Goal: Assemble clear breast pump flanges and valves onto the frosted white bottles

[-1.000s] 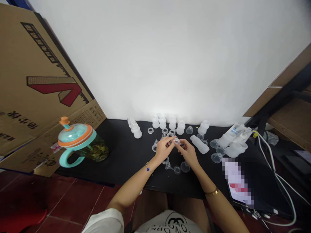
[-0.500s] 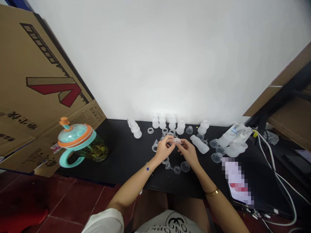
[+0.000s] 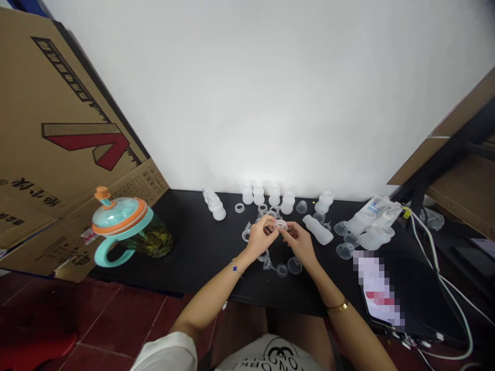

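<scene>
My left hand (image 3: pixel 263 233) and my right hand (image 3: pixel 297 239) meet above the black table, fingers pinched on a clear plastic bottle collar ring (image 3: pixel 280 224) between them. What sits inside the ring is too small to make out. Under and around my hands lie more collar rings (image 3: pixel 246 235) and clear bottle caps (image 3: pixel 294 265). A row of frosted white baby bottles (image 3: pixel 287 202) without tops stands behind, near the wall. One bottle (image 3: pixel 317 230) lies on its side by my right hand. Two assembled bottles (image 3: pixel 216 207) are at the left.
A teal and orange lidded jug (image 3: pixel 131 226) with leaves in liquid stands at the left, before a large cardboard box (image 3: pixel 58 129). To the right are bagged bottles (image 3: pixel 373 221), a phone (image 3: pixel 381 293) and white cables (image 3: pixel 435 252). A white wall (image 3: pixel 270 103) closes the back.
The ring has tilted and shifted slightly between my fingers, and the right fingers have moved a little. The other things on the table stay where they were.
</scene>
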Demonstrator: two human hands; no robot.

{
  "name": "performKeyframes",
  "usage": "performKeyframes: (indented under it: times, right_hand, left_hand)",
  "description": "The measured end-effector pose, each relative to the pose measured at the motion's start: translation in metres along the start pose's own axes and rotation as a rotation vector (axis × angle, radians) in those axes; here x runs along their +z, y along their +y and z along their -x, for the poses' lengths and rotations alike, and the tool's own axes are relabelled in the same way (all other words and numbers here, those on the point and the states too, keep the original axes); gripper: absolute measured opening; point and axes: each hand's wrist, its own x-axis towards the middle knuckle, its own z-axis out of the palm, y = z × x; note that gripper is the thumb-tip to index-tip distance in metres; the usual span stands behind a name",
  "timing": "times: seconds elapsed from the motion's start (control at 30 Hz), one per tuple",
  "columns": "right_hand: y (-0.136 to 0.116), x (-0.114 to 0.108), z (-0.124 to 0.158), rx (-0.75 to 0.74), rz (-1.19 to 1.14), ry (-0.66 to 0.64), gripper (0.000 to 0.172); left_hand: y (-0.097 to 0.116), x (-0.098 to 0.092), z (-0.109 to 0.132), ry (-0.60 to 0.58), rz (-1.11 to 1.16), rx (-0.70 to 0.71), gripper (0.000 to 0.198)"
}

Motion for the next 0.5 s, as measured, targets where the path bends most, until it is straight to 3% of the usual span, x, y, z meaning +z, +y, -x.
performKeyframes:
  times: [0.5]
  right_hand:
    - [-0.0029, -0.0004, 0.0009, -0.03, 0.029, -0.006, 0.043]
  left_hand:
    - [0.0016, -0.0004, -0.0001, -0.006, -0.013, 0.001, 0.016]
